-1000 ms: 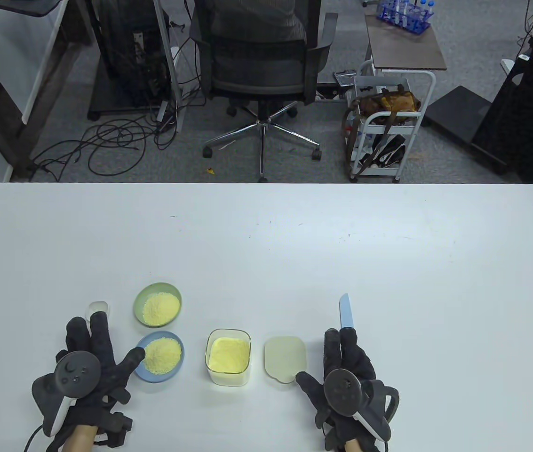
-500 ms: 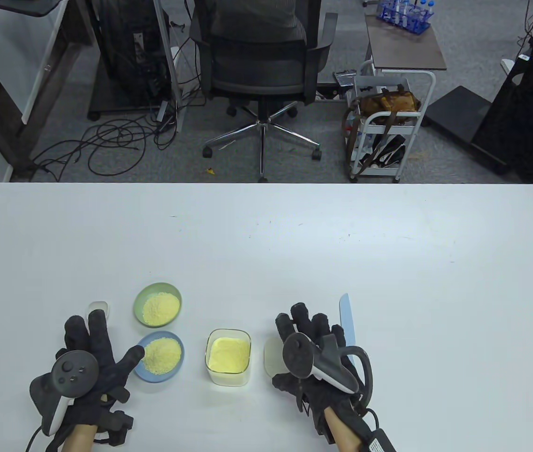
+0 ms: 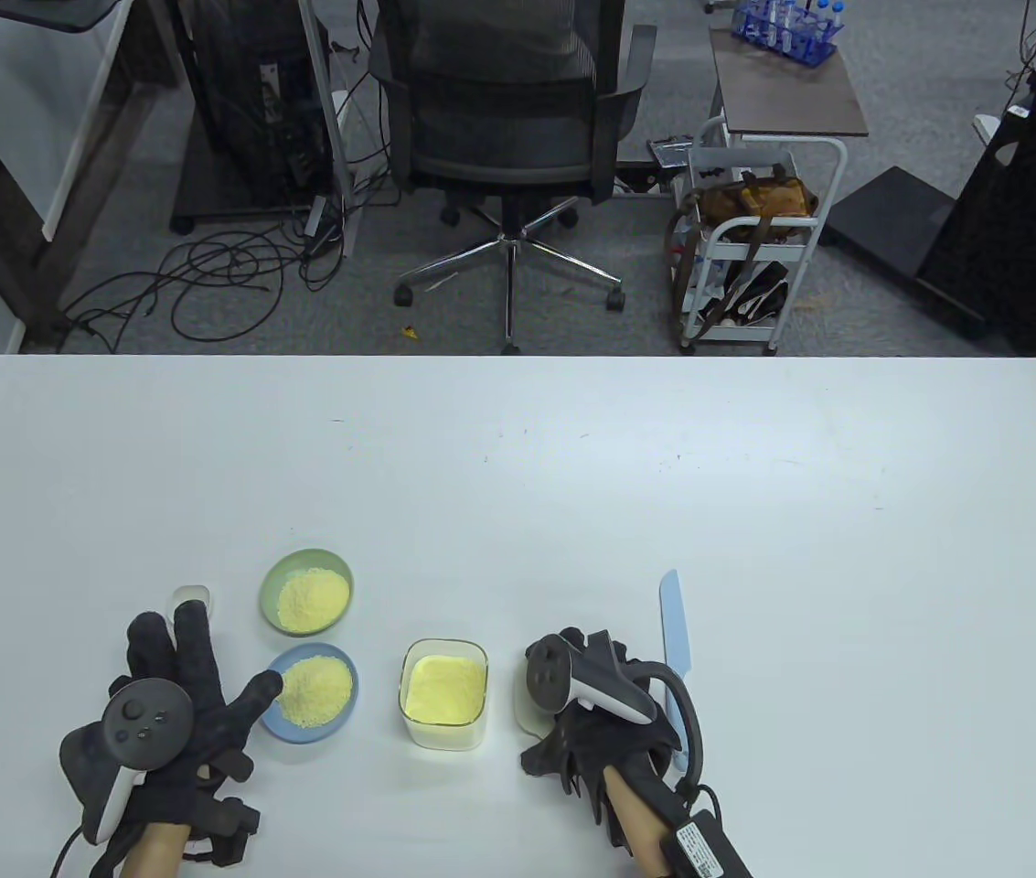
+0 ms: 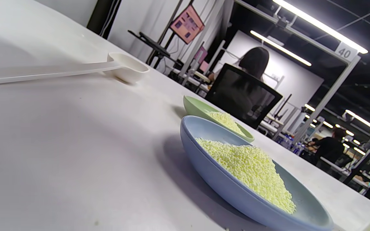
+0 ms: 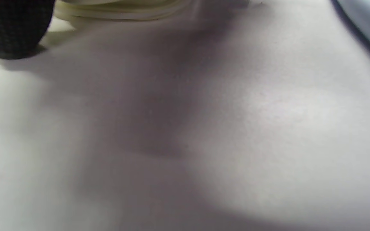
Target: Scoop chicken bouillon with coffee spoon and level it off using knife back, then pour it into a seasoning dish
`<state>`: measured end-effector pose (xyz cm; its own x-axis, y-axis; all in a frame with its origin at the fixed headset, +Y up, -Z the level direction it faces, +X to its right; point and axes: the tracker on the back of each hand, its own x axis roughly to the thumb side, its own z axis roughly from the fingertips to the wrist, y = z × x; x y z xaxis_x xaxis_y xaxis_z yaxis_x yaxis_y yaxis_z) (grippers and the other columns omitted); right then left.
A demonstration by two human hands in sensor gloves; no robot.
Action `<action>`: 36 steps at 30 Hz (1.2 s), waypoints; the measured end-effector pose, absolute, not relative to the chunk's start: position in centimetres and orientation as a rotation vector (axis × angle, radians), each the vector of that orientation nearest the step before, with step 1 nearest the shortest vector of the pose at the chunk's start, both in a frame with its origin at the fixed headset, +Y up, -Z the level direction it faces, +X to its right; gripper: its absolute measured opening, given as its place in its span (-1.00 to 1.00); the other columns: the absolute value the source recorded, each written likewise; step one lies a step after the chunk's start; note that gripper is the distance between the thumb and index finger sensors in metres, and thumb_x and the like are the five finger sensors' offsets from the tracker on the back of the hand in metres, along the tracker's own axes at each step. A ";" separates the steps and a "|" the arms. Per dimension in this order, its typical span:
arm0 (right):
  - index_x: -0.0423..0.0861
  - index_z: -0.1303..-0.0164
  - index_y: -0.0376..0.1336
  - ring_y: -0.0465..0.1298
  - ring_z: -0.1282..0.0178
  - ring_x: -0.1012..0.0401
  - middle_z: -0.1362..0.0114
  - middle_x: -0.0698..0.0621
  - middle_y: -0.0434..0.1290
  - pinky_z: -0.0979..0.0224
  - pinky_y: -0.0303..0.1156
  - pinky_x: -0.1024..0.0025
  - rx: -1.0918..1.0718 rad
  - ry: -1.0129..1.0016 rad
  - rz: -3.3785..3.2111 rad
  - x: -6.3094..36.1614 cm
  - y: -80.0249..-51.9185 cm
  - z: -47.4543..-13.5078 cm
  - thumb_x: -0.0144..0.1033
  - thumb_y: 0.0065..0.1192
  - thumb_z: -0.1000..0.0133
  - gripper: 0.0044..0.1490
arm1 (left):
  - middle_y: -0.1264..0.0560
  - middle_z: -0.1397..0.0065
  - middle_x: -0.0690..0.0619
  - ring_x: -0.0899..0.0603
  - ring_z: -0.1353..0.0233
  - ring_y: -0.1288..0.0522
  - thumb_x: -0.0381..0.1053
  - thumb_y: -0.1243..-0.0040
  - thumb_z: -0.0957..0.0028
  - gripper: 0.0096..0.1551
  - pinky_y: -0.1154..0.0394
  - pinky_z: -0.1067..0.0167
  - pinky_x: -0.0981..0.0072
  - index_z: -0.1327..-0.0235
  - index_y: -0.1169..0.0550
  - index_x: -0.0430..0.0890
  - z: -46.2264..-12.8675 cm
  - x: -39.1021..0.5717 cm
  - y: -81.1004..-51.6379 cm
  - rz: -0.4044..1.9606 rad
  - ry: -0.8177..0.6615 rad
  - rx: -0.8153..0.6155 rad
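The right hand (image 3: 595, 722) covers the lid (image 3: 527, 709); its grip is hidden. The left hand (image 3: 172, 709) lies flat and empty. Lift the lid straight, clear of the knife (image 3: 675, 626).

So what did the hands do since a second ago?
The right hand left the knife, moved left and came down over the lid beside the bouillon container; whether it grips the lid can't be seen. The left hand stayed flat on the spoon. Both dishes, the container and the knife did not move.
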<state>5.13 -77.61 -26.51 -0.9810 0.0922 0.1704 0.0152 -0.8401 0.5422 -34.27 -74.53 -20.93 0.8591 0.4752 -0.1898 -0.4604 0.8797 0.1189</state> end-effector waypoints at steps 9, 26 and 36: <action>0.29 -0.43 -0.40 -0.29 -0.61 -0.23 -0.66 -0.13 -0.41 -0.64 -0.27 -0.22 0.364 0.798 2.887 5.3 -78.0 -26.7 0.14 0.38 0.04 0.20 | 0.43 -0.63 -0.12 -0.23 -0.73 0.32 0.72 0.07 0.35 0.32 0.29 -0.44 -0.42 -0.55 0.28 0.26 -20.9 -34.4 -74.4 0.507 0.216 0.080; 0.33 -0.53 -0.17 -0.22 -0.63 -0.18 -0.68 -0.19 -0.36 -0.65 -0.30 -0.22 0.427 0.091 2.588 4.0 -68.2 -23.7 0.15 0.46 0.04 0.10 | 0.44 -0.62 -0.12 -0.23 -0.73 0.33 0.71 0.07 0.35 0.31 0.31 -0.44 -0.41 -0.54 0.28 0.26 -20.7 -34.1 -74.5 0.495 0.197 0.062; 0.29 -0.53 -0.14 -0.18 -0.61 -0.20 -0.66 -0.23 -0.32 -0.64 -0.27 -0.24 0.636 0.235 2.594 -2.5 -69.9 -24.6 0.20 0.43 0.06 0.09 | 0.44 -0.62 -0.12 -0.23 -0.72 0.33 0.71 0.07 0.34 0.30 0.31 -0.43 -0.41 -0.54 0.28 0.25 -20.8 -34.0 -74.5 0.493 0.194 0.051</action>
